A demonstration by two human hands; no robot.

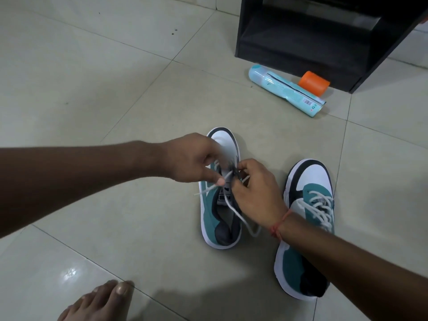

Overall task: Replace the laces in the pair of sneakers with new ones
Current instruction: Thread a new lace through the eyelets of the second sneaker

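Note:
Two teal, white and black sneakers stand on the tiled floor, toes pointing away from me. Over the left sneaker (214, 210) both hands work at its white lace (234, 210). My left hand (192, 158) pinches a lace strand over the eyelets, and one lace end sticks out to the left. My right hand (257, 188) pinches the lace at the tongue, and a loop of it hangs down past the shoe's opening. The right sneaker (305, 205) is fully laced with white laces, partly covered by my right forearm.
A light-blue spray can (284, 90) with an orange cap (313, 82) beside it lies on the floor in front of a black cabinet (301, 42) at the back right. A bare foot (97, 302) rests on the tiles at the bottom left.

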